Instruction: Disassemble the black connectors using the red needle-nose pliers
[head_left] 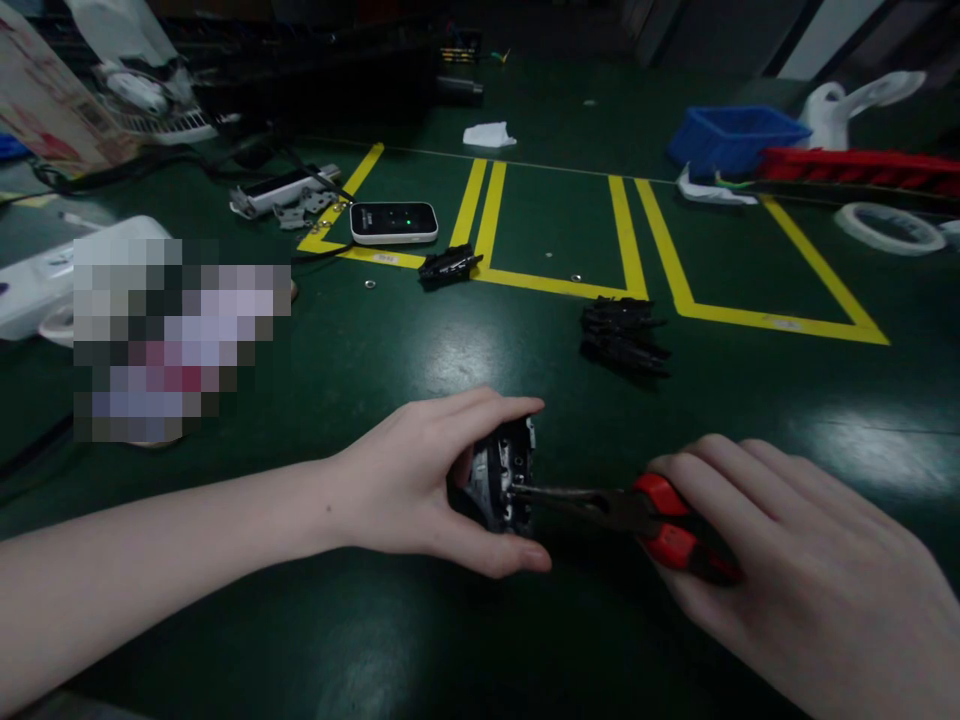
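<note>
On the near part of the dark green table (pixel 525 250), the person's left hand (pixel 420 485) is wrapping around a small black and grey assembly (pixel 501 480), fingers curled over its top and thumb pressing under it, so the part is being clamped just above or on the mat; which of the two I cannot tell. From the right, the right hand (pixel 780 560) is closing its fingers around the red handles of a pair of needle-nose pliers (pixel 622 508). Dark plier tips are reaching into the exposed face of the assembly and touching it there.

Beyond the hands, a pile of black plastic parts (pixel 624 335) is lying beside the yellow tape lines (pixel 555 285). A second, smaller black part (pixel 448 265) is sitting on the tape further left. Near it, a white-edged device with a dark face (pixel 394 222) is showing small green lights. At far right, a blue bin (pixel 731 135), a red tray (pixel 862 168) and a tape roll (pixel 889 228) are sitting well apart from the work. A white fan (pixel 150 100) is standing at far left.
</note>
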